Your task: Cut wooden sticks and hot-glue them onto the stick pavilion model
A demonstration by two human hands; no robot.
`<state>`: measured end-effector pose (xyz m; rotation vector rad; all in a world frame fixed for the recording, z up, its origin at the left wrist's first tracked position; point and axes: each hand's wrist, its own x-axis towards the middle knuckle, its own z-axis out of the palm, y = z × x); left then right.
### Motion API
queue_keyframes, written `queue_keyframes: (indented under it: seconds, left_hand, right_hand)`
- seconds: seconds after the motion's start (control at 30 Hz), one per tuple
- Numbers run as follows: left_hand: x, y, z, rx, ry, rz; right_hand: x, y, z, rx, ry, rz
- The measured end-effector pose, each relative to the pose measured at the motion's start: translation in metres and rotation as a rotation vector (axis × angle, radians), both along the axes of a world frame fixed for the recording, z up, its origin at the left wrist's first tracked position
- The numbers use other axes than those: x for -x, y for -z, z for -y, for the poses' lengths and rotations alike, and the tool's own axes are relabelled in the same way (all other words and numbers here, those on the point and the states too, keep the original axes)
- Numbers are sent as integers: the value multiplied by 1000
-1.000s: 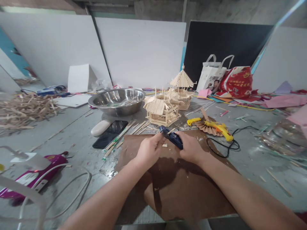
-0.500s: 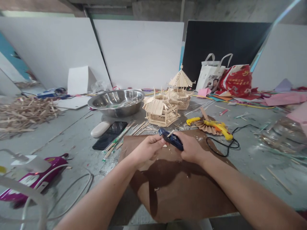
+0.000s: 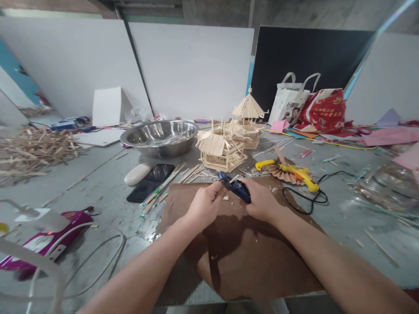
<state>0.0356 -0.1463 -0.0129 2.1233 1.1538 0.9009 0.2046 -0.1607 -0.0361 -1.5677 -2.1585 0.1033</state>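
Over the brown sheet (image 3: 268,257), my right hand (image 3: 264,201) is closed around a dark blue pliers-like hand tool (image 3: 240,190). A short pale wooden stick (image 3: 233,179) shows at the tool's jaws. My left hand (image 3: 207,201) is pinched at the jaw end, its fingertips on the stick as far as I can see; its far end is hidden. Just beyond my hands stands a small stick-built pavilion model (image 3: 218,152) with a partly covered roof. Behind it is a taller one with a pointed roof (image 3: 249,107).
A yellow glue gun (image 3: 303,176) with a black cord lies to the right. Left are a phone (image 3: 152,183), a white case (image 3: 137,174), loose sticks (image 3: 160,192), a steel basin (image 3: 160,150) and a purple power strip (image 3: 49,237). A stick pile (image 3: 39,152) lies far left.
My left hand has turned slightly and its fingers sit a little differently at the tool's jaws. The right hand and tool have hardly moved; the view has shifted slightly.
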Motion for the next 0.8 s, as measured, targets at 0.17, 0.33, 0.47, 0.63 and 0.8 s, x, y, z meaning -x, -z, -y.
queue_keyframes:
  seconds: [0.17,0.33,0.47,0.63,0.8]
  left_hand:
    - [1,-7,1,332,180,259]
    - [9,-11,1,767,279,401]
    - [11,-11,0,796,323,422]
    - [3,-3,-4,452,171,326]
    - [0,-1,-5,234,110,264]
  right_hand:
    - [-3,2,-1,-25,-73,-40]
    - [-3,-1,1,-13,-116,-64]
    - [-1,-4,3,-19,-112,-65]
    - [-1,-4,-1,17,-34,-37]
    - [-4,-2,-6,15,-68,-74]
